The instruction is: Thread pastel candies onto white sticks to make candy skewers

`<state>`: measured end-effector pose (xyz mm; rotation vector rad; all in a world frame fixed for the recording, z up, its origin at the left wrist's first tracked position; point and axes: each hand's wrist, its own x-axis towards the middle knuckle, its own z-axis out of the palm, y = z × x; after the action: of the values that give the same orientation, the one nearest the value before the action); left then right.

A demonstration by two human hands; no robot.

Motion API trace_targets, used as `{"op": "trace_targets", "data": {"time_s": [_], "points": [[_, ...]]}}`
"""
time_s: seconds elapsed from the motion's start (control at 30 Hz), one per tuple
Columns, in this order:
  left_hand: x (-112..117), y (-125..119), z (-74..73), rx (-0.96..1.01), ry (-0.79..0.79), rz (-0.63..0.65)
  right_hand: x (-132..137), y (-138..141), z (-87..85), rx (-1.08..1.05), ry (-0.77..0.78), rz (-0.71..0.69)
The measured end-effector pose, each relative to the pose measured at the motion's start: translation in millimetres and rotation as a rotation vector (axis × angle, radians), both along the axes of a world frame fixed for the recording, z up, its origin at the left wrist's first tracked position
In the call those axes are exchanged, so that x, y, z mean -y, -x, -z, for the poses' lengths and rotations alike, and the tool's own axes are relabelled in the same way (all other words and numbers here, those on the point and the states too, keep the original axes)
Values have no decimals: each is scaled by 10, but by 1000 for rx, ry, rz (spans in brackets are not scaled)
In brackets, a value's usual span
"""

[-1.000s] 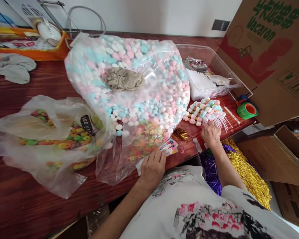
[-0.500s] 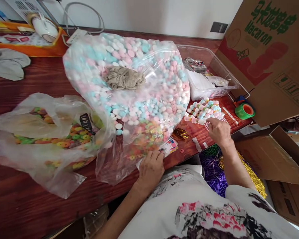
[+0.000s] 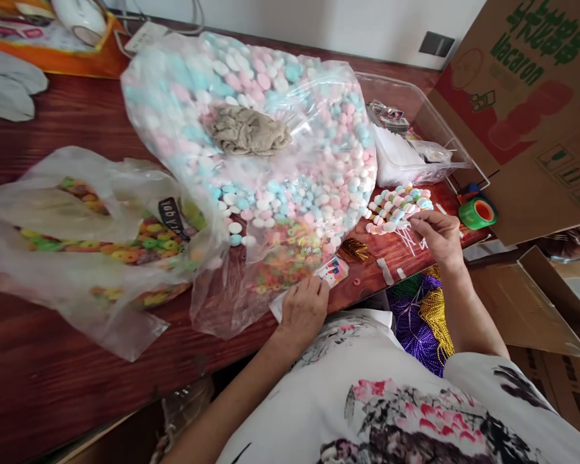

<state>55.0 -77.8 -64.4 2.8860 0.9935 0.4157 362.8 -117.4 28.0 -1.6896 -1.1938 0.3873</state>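
Observation:
At the right end of the bench lies a pile of candy skewers (image 3: 399, 205), pastel discs threaded on white sticks. My right hand (image 3: 439, 237) is closed in a pinch at their stick ends; its fingertips partly hide what they grip. By the front edge, my left hand (image 3: 305, 309) is closed over a printed card (image 3: 332, 270), with white paper showing under the palm; its thumb is hidden. A big clear bag of pastel candies (image 3: 212, 84) fills the middle, a crumpled brown cloth (image 3: 251, 131) on top. Colourful ring candies (image 3: 290, 254) show through plastic just beyond my left hand.
A white bag (image 3: 53, 225) of ring candies lies left. Behind the skewers are a clear plastic bin (image 3: 401, 173), green tape (image 3: 477, 212) and a tall Macaron carton (image 3: 522, 129). Gold tinsel (image 3: 354, 249) lies between my hands. Purple and gold bead strands (image 3: 418, 322) hang below the edge.
My right hand has shifted slightly right and up, with more of the white sticks showing. My left hand stays over the card. The whole view has tilted a little downward.

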Motion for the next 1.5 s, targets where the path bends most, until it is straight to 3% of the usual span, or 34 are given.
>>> {"op": "trace_targets", "data": {"time_s": [0.1,0.2,0.37,0.5,0.7,1.03,1.23,1.5], "points": [[-91,1,-12,53,88,-25,-162,21,181,152,-49,-36],[-154,47,31,172,150,-45,-187,8,230,222,-57,-30],[-134,110,115,187,163,-46,-11,-45,-46,214,-82,123],[-119,120,122,169,145,-62,59,-81,-179,280,50,65],[-110,130,100,144,140,-85,57,-72,55,270,128,34],[-91,120,-1,36,209,-107,162,12,197,143,4,39],[-64,109,-62,43,198,-100,200,106,286,297,-14,-6],[-100,158,37,199,156,-62,258,110,249,586,-89,-78]]}}
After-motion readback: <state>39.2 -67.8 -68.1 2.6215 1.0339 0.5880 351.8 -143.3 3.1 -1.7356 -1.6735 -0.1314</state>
